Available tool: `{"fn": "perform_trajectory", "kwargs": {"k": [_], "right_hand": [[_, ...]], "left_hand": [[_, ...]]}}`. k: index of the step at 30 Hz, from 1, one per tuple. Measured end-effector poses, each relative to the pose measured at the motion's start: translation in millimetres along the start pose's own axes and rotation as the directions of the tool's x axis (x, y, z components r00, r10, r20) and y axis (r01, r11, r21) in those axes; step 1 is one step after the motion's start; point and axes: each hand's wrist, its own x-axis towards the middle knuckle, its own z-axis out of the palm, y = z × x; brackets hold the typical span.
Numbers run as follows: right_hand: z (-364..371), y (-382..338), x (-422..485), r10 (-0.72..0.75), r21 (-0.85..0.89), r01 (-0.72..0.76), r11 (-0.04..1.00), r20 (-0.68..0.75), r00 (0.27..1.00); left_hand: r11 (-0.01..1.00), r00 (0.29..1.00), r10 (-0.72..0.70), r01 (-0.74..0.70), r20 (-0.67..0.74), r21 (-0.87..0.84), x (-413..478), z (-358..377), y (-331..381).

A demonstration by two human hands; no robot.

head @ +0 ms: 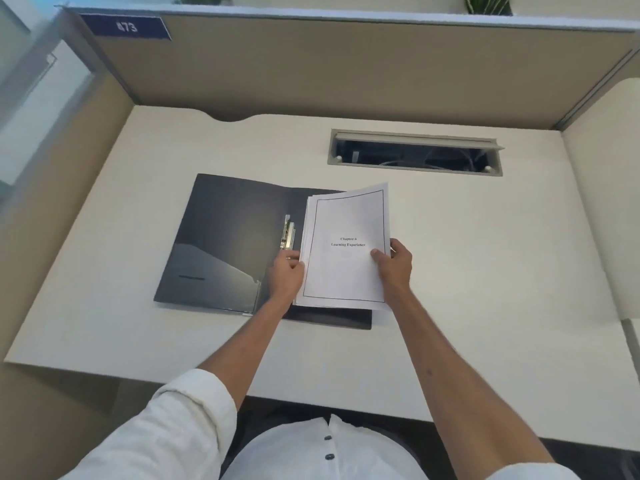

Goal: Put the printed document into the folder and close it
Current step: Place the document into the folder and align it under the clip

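One folder [221, 244], one document [346, 271] — two hands.

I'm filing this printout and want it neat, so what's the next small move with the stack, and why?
Probably slide the printed document a little left toward the metal clip and square it. Both the left hand and right hand hold it over the right half of the open folder, but its top corner overhangs the folder's edge.

White buttoned shirt [322, 455], sleeves [187, 414] rolled up, bare forearms.
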Motion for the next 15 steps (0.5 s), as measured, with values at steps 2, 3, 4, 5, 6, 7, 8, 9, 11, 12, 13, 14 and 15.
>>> {"fn": "perform_trajectory", "kwargs": {"k": [2,3,4,5,6,7,8,9,11,12,13,14,15], "right_hand": [[17.2,3.2,-3.6,0.025,0.001,-0.025,1.000,0.008,1.000],[24.4,4.7,-5.5,0.034,0.002,-0.034,0.999,0.007,0.999],[30.6,6.0,-7.3,0.042,0.003,-0.042,0.999,0.003,0.999],[36.2,7.2,-8.8,0.047,0.004,-0.047,0.999,-0.001,0.999],[40.7,7.8,-10.0,0.050,0.004,-0.050,0.999,-0.007,0.999],[44.5,8.4,-10.6,0.051,0.000,-0.051,0.999,-0.015,0.999],[47.4,8.8,-11.1,0.051,-0.011,-0.051,0.999,-0.024,0.998],[49.7,9.4,-11.5,0.050,-0.030,-0.051,0.998,-0.032,0.998],[52.4,10.3,-12.7,0.045,-0.089,-0.049,0.995,-0.040,0.998],[53.0,10.5,-13.3,0.040,-0.129,-0.045,0.991,-0.045,0.998],[53.5,10.7,-13.5,0.030,-0.172,-0.039,0.984,-0.051,0.998],[53.9,10.9,-13.7,0.016,-0.218,-0.027,0.976,-0.054,0.998],[54.4,11.0,-13.8,-0.001,-0.260,-0.013,0.965,-0.053,0.999]], "left_hand": [[0.999,1.000,0.003,-0.002,-0.009,0.051,4.2,-13.0,-8.6],[0.995,1.000,0.013,-0.011,-0.015,0.095,6.4,-18.3,-11.8],[0.988,0.999,0.027,-0.024,-0.022,0.150,8.6,-23.0,-14.2],[0.978,0.998,0.046,-0.038,-0.031,0.207,10.7,-27.1,-15.7],[0.965,0.997,0.067,-0.053,-0.043,0.257,12.1,-30.7,-16.7],[0.952,0.994,0.091,-0.070,-0.055,0.297,13.5,-33.4,-17.4],[0.941,0.991,0.115,-0.088,-0.063,0.326,14.2,-35.8,-18.2],[0.931,0.989,0.136,-0.106,-0.064,0.348,14.5,-37.6,-19.2],[0.915,0.984,0.170,-0.140,-0.048,0.379,14.0,-39.2,-22.7],[0.907,0.982,0.185,-0.156,-0.036,0.391,13.5,-39.2,-24.5],[0.899,0.980,0.197,-0.169,-0.027,0.403,12.9,-39.0,-26.0],[0.893,0.979,0.204,-0.177,-0.023,0.414,12.3,-38.5,-26.9],[0.890,0.978,0.208,-0.180,-0.022,0.420,12.2,-38.0,-27.6]]}}
